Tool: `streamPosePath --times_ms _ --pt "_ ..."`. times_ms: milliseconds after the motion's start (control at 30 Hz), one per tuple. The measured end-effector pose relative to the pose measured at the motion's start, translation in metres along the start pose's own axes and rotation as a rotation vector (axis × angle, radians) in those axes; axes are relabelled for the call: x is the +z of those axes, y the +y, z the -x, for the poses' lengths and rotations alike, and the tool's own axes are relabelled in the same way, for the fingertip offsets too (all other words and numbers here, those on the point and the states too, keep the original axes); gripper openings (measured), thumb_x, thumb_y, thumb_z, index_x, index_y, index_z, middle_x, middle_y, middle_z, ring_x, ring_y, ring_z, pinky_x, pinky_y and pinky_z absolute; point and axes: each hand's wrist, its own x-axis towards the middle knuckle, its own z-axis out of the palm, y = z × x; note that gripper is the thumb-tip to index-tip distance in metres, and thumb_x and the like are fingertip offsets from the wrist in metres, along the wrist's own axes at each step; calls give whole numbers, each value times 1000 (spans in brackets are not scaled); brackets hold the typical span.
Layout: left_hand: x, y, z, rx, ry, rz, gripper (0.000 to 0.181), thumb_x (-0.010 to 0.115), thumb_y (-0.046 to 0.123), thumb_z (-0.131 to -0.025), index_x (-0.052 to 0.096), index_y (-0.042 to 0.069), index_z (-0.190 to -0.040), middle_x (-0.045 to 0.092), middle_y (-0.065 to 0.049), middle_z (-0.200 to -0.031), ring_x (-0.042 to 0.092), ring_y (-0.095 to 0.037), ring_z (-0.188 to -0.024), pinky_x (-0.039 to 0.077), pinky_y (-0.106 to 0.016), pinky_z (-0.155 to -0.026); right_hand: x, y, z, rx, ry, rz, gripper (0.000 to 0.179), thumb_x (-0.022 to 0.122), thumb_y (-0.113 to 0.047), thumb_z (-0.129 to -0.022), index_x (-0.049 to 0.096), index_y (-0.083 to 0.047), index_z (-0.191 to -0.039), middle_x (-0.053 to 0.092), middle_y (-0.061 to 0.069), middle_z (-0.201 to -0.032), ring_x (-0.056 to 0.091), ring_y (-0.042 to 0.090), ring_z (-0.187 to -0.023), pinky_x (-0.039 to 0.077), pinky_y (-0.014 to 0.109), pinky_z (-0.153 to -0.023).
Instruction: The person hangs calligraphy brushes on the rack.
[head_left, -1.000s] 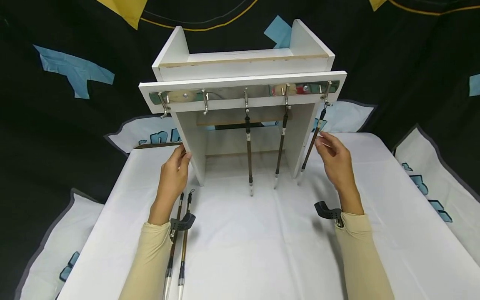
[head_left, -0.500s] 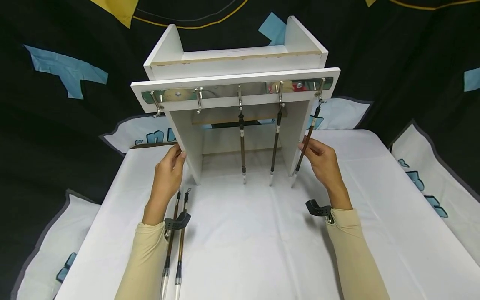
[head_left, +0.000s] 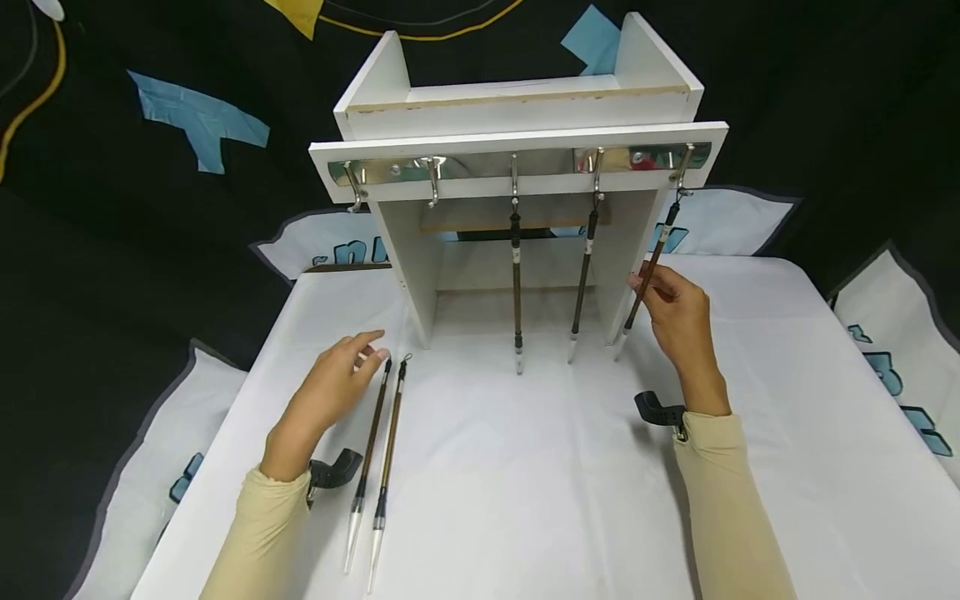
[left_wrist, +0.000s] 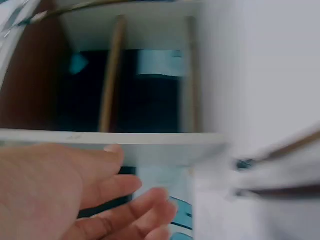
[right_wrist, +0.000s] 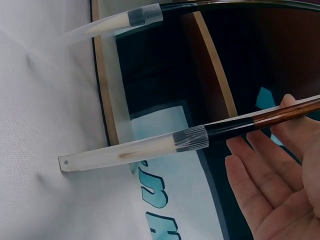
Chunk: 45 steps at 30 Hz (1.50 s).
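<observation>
In the head view my left hand (head_left: 333, 379) is held with loosely bent fingers just above the cord ends of two capped calligraphy brushes, a dark one (head_left: 372, 435) and a lighter brown one (head_left: 392, 429), lying side by side on the table. My right hand (head_left: 678, 321) pinches the front edge of the right side panel (head_left: 637, 237) of a white rack. The rightmost hanging calligraphy brush (right_wrist: 235, 127) crosses in front of the thumb. Two more brushes hang from hooks, a middle one (head_left: 517, 292) and another (head_left: 583, 275) right of it.
The white rack (head_left: 517, 136) has a metal hook strip (head_left: 480, 162); its two left hooks bear nothing. A white cloth covers the table (head_left: 525, 492). Black fabric (head_left: 135, 275) with taped blue pieces (head_left: 198, 117) stands behind.
My left hand has let go of the rack's left side panel and moved down towards the lying brushes. My right hand has moved from beside the rightmost brush to the right panel's edge.
</observation>
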Motion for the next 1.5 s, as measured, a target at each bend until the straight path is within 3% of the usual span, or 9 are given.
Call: streamPosePath --times_ms 100,267,467,600,867,1000,1500 --pt "19 -2 21 17 20 -88 46 60 20 -109 55 -2 -149 66 -19 -113 63 -28 -91 55 -46 -78 -6 -1 0 5 13 16 41 67 -37 -105 72 -4 -129 76 19 -123 69 33 -120 53 45 -101" --pt "54 -4 53 38 37 -149 47 69 17 -104 58 0 -147 62 -14 -112 53 -16 -76 49 -30 -62 -10 -1 1 19 18 19 43 67 -40 -104 72 -6 -131 75 18 -125 68 33 -122 52 43 -100" --pt "76 0 69 98 92 -153 46 75 11 -100 62 0 -143 60 -12 -107 51 -11 -72 48 -25 -55 -10 -2 0 21 20 2 44 67 -40 -104 72 -6 -132 74 18 -127 68 34 -123 52 52 -105" --pt "80 2 74 128 115 -164 49 77 7 -97 61 -4 -142 59 -13 -102 50 -10 -69 48 -22 -54 -8 -3 1 31 14 -4 46 67 -41 -104 72 -6 -133 74 19 -127 67 34 -124 52 53 -105" --pt "84 5 72 104 106 -133 50 77 7 -97 60 -5 -143 61 -17 -107 54 -13 -72 50 -24 -55 -5 -4 1 30 11 -12 46 67 -42 -104 71 -6 -133 74 19 -127 67 35 -123 51 53 -105" --pt "86 5 73 121 98 -167 47 77 5 -96 61 -8 -139 59 -17 -104 52 -13 -72 49 -23 -55 -3 -4 2 30 4 -13 47 67 -42 -104 71 -5 -133 73 20 -128 67 37 -124 51 55 -106" --pt "89 9 78 141 162 -256 47 77 -2 -94 61 -16 -136 62 -22 -106 63 -19 -77 58 -28 -59 -1 -5 4 37 -8 -16 45 66 -41 -105 72 -6 -132 73 19 -128 68 35 -123 52 53 -105"
